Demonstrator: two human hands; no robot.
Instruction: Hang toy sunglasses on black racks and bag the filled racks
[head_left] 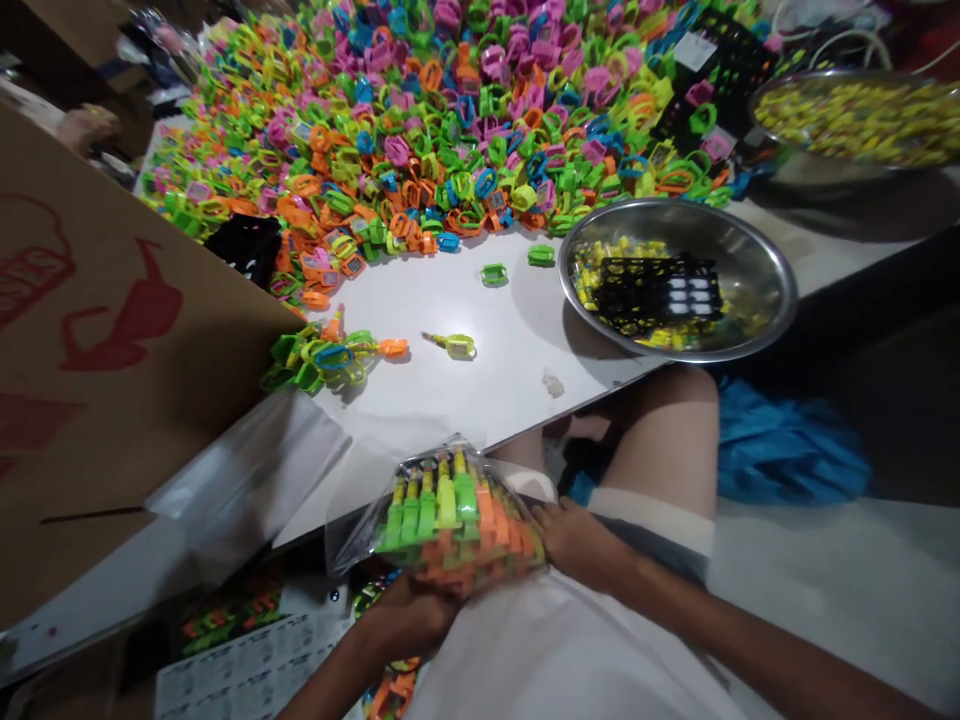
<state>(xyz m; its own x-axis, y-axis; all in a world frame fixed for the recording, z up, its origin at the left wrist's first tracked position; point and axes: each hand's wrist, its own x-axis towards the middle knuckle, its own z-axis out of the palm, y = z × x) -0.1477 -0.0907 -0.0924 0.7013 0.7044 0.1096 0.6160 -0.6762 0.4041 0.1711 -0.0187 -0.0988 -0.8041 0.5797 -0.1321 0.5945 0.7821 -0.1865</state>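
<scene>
A clear plastic bag (pixel 461 515) is held over my lap at the table's front edge. Inside it, green, yellow and orange toy watches stand in rows, with thin yellow sticks poking up at the top. My left hand (pixel 424 605) grips the bag's lower side, its fingers partly hidden beneath. At the bag's right side, my right hand (pixel 570 535) has its fingers closed against the plastic. On the table ahead lie a single yellow-green toy watch (pixel 459 346) with a stick through it and a small heap of similar watches (pixel 322 358).
A large pile of colourful toy watches (pixel 450 130) covers the table's back. To the right stands a steel bowl (pixel 776 290) holding yellow pieces and a black basket (pixel 622 290); another bowl (pixel 810 155) sits behind. A cardboard box (pixel 112 400) and plastic bag (pixel 255 470) are left.
</scene>
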